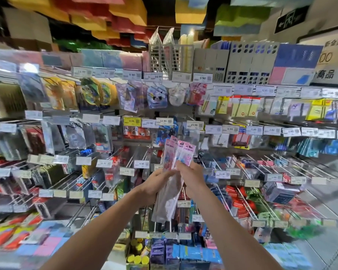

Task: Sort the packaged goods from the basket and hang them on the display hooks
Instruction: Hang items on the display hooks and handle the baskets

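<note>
A fanned bundle of long, narrow clear-plastic packets (180, 152) with pink printed header cards stands nearly upright, tops leaning slightly right. The left hand (154, 184) and right hand (192, 176) grip its middle, in front of silver wire display hooks (249, 203).

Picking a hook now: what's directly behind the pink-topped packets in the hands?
Beside the pink-topped packets, display hooks, price tags and blue packages show. What hangs straight behind is covered by the packets, the left hand and the right hand.
</note>
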Tool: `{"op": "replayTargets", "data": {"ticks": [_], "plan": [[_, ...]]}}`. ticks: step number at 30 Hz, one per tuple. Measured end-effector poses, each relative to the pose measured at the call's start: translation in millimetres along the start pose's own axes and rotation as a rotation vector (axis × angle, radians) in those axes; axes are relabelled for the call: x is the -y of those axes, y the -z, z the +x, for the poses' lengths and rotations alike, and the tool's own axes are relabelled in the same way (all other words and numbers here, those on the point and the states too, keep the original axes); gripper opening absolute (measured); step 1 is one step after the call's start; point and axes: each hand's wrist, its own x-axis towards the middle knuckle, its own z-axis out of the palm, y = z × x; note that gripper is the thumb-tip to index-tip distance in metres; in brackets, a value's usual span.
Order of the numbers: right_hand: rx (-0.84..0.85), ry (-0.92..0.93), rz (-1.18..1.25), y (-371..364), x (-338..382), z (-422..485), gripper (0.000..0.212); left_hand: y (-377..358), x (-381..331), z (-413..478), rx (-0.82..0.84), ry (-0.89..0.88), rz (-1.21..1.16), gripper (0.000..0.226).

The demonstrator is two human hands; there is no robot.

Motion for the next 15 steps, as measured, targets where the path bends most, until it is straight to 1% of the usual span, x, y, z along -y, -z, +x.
{"op": "replayTargets", "data": {"ticks": [3, 7, 10, 15], "plan": [[0.055, 0.004, 0.055, -14, -7, 9, 0.009, 15, 6, 4, -0.025, 0.014, -0.141, 0.032], [0.068, 0.012, 0.016, -35, -13, 17, 0.013, 36, 11, 11, -0.004, 0.011, -0.179, 0.031], [0.073, -0.019, 0.078, -47, -21, 24, 0.006, 45, 16, 15, 0.011, 0.007, -0.189, 0.038], [0.055, -0.005, 0.089, -77, -26, 40, 0.013, 73, 29, 24, 0.046, -0.038, -0.192, 0.043]]}}
